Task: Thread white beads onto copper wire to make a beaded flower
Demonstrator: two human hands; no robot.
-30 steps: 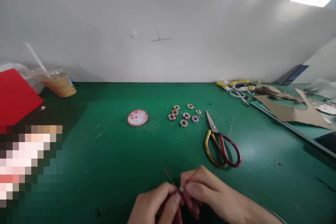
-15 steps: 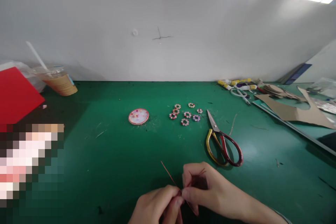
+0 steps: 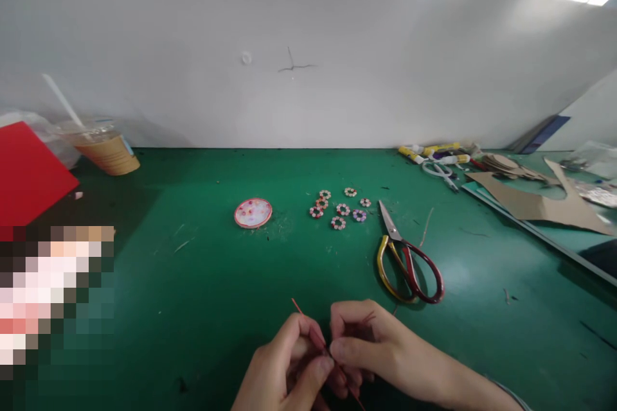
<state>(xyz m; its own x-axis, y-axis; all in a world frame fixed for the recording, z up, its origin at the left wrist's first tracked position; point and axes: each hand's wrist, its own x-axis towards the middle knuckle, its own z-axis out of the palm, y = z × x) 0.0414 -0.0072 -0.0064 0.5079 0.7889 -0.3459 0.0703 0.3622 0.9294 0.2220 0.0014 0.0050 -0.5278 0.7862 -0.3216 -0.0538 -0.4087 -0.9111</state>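
Note:
A thin red cord [image 3: 297, 306] runs between my two hands at the bottom centre, its upper end sticking out past my left index finger. My left hand [image 3: 294, 363] pinches the cord between thumb and fingers. Right beside it, the fingertips of my right hand [image 3: 369, 347] are closed on the same cord, and short red ends show inside its curled fingers. The exact spot where the fingertips meet is partly hidden. Ahead lie several small beaded rings [image 3: 342, 209] in a loose cluster. Scissors [image 3: 393, 234] with one yellow and one dark red handle lie just beyond my right hand.
A round patterned disc [image 3: 253, 213] lies left of the rings on the green table [image 3: 202, 282]. At the left stand a drink cup [image 3: 108, 153] with a straw and a red sheet [image 3: 29, 173]. Cut cardboard [image 3: 535, 199] and yellow-capped tubes [image 3: 411, 155] lie at the right.
My left index finger has lifted and bent over the cord, so less of its upper end shows. The right hand stays almost in place, still pinching.

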